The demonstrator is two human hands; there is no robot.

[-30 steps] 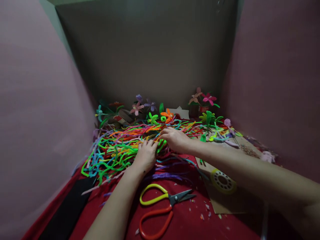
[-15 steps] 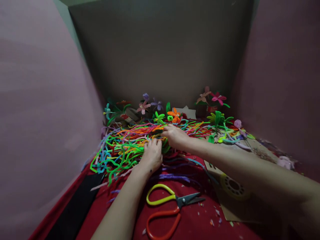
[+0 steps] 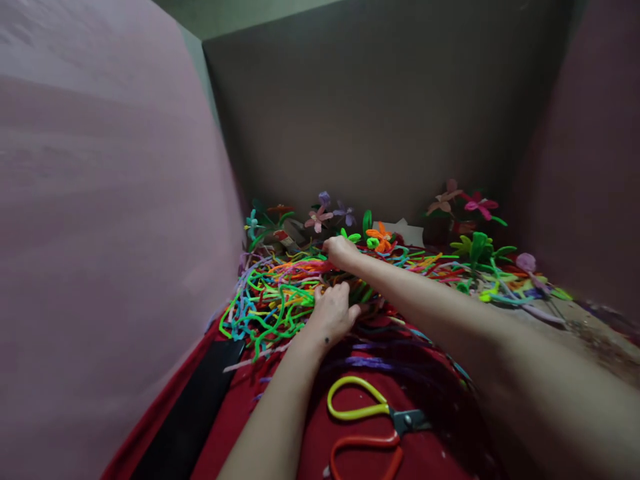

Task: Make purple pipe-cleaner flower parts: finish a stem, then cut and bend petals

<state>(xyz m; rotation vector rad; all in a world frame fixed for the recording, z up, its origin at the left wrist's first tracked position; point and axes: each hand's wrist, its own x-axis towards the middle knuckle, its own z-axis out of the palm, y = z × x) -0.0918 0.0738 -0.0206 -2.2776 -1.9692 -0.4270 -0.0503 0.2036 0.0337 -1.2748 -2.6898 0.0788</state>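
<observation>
A tangled heap of coloured pipe cleaners point(image 3: 280, 300) lies across the red cloth. My left hand point(image 3: 334, 312) rests on its near side, fingers bent over the strands and thumb held apart to the right. Farther back, my right hand point(image 3: 343, 253) has its fingers closed and pointing down into the heap, by some red and pink pipe cleaners; its fingertips are hidden. Toward me lie scissors point(image 3: 409, 420) with one yellow and one red handle, untouched, their blades partly in the shadow of my right arm.
Pipe-cleaner flowers stand along the back, among them an orange one point(image 3: 380, 237) and a pink one point(image 3: 481, 205). A black strip point(image 3: 193, 407) lies at left on the red cloth point(image 3: 310, 427). Pale pink walls rise on both sides, with a dark panel behind.
The view has swung left, so everything sits farther right. Against the heap, my right hand has moved left and back. My left hand stays near its place, its thumb now spread out.
</observation>
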